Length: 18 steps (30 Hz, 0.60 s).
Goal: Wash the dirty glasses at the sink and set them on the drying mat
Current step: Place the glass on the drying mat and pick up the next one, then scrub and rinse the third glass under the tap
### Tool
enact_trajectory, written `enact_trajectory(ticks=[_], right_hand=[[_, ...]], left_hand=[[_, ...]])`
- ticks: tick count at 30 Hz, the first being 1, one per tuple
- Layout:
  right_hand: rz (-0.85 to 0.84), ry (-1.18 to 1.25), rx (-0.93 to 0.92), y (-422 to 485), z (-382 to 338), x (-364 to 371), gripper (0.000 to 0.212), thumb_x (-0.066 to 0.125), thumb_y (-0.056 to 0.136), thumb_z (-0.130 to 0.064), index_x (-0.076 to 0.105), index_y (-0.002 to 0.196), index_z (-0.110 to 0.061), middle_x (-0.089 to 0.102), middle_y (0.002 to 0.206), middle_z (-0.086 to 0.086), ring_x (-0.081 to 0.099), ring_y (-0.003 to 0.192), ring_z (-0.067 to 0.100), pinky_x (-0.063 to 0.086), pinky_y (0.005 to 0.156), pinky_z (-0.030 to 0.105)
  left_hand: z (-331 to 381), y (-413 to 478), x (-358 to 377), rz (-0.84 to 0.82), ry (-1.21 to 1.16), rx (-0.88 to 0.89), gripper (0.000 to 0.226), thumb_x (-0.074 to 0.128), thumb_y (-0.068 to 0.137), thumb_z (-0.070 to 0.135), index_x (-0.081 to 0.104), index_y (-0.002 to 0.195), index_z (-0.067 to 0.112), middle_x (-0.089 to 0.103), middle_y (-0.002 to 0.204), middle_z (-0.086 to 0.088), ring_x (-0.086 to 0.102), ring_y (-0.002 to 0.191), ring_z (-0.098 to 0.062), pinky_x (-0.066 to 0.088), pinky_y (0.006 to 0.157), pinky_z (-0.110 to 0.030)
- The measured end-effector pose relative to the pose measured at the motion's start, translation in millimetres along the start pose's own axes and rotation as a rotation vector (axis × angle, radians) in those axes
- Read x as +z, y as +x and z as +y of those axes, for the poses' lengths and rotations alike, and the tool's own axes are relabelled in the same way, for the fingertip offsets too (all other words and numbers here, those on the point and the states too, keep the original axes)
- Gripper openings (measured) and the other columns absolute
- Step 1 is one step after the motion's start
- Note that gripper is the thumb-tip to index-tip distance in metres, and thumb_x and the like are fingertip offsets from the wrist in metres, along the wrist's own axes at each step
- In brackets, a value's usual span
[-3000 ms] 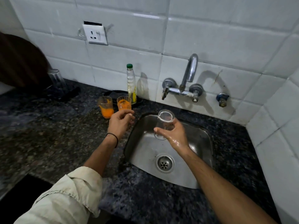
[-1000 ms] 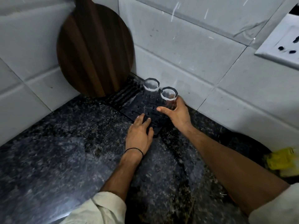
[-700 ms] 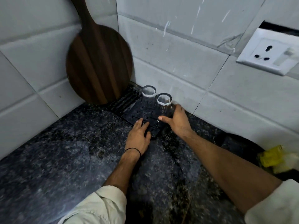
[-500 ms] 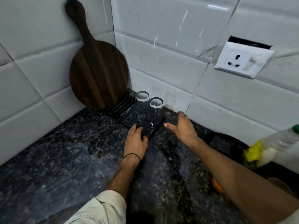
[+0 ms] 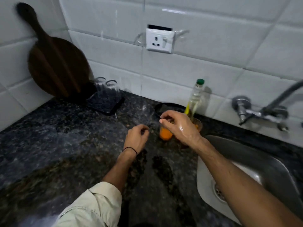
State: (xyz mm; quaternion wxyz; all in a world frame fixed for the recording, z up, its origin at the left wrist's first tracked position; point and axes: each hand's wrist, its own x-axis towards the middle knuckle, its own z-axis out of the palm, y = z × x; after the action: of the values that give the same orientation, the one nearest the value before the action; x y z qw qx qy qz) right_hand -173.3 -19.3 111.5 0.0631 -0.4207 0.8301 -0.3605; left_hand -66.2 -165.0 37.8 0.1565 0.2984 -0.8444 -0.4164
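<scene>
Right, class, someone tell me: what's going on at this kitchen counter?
A person is partway through washing glasses. Two clear glasses stand on the dark drying mat beside the wooden board. The wet right hand is over an orange-stained glass next to the sink; whether it grips it is unclear. A second stained glass sits just behind. The left hand hovers loosely curled, holding nothing.

A clear glass [image 5: 99, 86] and a second clear glass [image 5: 112, 89] stand side by side on the black drying mat [image 5: 105, 105] near the worktop's back left corner. Near the back edge, just left of the steel sink [image 5: 262, 161], stand two orange-stained glasses: the nearer dirty glass [image 5: 165, 135] shows its orange base, the farther dirty glass [image 5: 198, 125] only part of its rim.
</scene>
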Motion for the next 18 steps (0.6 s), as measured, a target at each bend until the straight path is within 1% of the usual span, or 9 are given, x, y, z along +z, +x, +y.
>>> enact_trajectory(ticks=[2, 4, 7, 10, 12, 14, 16, 18], right_hand=[[0.044, 0.002, 0.015, -33.1, 14.3, -17.6, 0.011, 0.064, 0.094, -0.026, 0.07, 0.101, -0.02, 0.066, 0.087, -0.012, 0.06, 0.079, 0.002, 0.048, 0.071, 0.024], [0.096, -0.001, 0.064, -60.4, 30.1, -32.3, 0.012, 0.064, 0.093, -0.024, 0.07, 0.102, -0.02, 0.067, 0.091, -0.01, 0.062, 0.083, 0.003, 0.05, 0.075, 0.025], [0.132, -0.065, 0.158, -80.9, 59.6, -43.9, 0.021, 0.065, 0.091, -0.024, 0.067, 0.11, -0.018, 0.065, 0.103, -0.004, 0.063, 0.095, 0.016, 0.053, 0.083, 0.036], [0.08, -0.136, 0.304, -86.0, 77.1, -48.9, 0.039, 0.066, 0.089, -0.031, 0.058, 0.126, -0.021, 0.056, 0.117, 0.003, 0.057, 0.105, 0.023, 0.051, 0.089, 0.045], [0.052, -0.163, 0.351, -81.6, 82.7, -47.5, 0.049, 0.066, 0.089, -0.032, 0.051, 0.135, -0.024, 0.051, 0.123, 0.006, 0.055, 0.112, 0.027, 0.05, 0.093, 0.046], [0.021, -0.201, 0.368, -70.9, 88.0, -43.7, 0.056, 0.067, 0.088, -0.033, 0.046, 0.14, -0.025, 0.048, 0.129, 0.009, 0.052, 0.117, 0.03, 0.048, 0.095, 0.049], [-0.018, -0.245, 0.401, -56.6, 94.5, -39.1, 0.056, 0.067, 0.088, -0.035, 0.046, 0.139, -0.023, 0.046, 0.132, 0.011, 0.051, 0.119, 0.033, 0.048, 0.096, 0.05], [-0.064, -0.275, 0.443, -43.9, 100.5, -34.5, 0.05, 0.068, 0.087, -0.036, 0.053, 0.131, -0.019, 0.046, 0.131, 0.013, 0.052, 0.117, 0.034, 0.049, 0.096, 0.05]], left_hand=[[8.2, -17.4, 17.3, -0.023, 0.01, 0.006, 0.013, 0.061, 0.092, 0.022, 0.073, 0.097, 0.022, 0.071, 0.089, 0.003, 0.064, 0.083, -0.012, 0.051, 0.074, -0.027], [15.1, -31.4, 34.7, -0.054, 0.033, 0.014, 0.014, 0.061, 0.092, 0.023, 0.073, 0.098, 0.022, 0.07, 0.091, 0.003, 0.063, 0.084, -0.012, 0.047, 0.073, -0.025], [21.9, -45.0, 57.6, -0.117, 0.066, 0.002, 0.015, 0.059, 0.093, 0.023, 0.071, 0.102, 0.023, 0.067, 0.093, 0.002, 0.062, 0.086, -0.015, 0.044, 0.073, -0.025], [25.2, -50.7, 77.7, -0.22, 0.112, 0.013, 0.018, 0.058, 0.094, 0.021, 0.07, 0.107, 0.022, 0.069, 0.1, -0.001, 0.064, 0.095, -0.019, 0.044, 0.075, -0.026], [25.3, -48.5, 88.4, -0.292, 0.148, 0.047, 0.022, 0.057, 0.095, 0.02, 0.068, 0.114, 0.02, 0.069, 0.109, -0.004, 0.064, 0.103, -0.022, 0.048, 0.083, -0.029], [23.6, -42.4, 98.0, -0.336, 0.175, 0.106, 0.026, 0.057, 0.095, 0.021, 0.065, 0.12, 0.018, 0.067, 0.118, -0.005, 0.062, 0.11, -0.024, 0.049, 0.091, -0.033], [17.6, -33.2, 108.5, -0.368, 0.258, 0.221, 0.03, 0.054, 0.097, 0.024, 0.061, 0.125, 0.014, 0.061, 0.13, -0.006, 0.057, 0.119, -0.026, 0.047, 0.098, -0.036], [10.1, -25.6, 118.6, -0.401, 0.407, 0.344, 0.041, 0.051, 0.099, 0.031, 0.054, 0.136, 0.014, 0.048, 0.147, -0.006, 0.044, 0.136, -0.025, 0.039, 0.11, -0.038]])
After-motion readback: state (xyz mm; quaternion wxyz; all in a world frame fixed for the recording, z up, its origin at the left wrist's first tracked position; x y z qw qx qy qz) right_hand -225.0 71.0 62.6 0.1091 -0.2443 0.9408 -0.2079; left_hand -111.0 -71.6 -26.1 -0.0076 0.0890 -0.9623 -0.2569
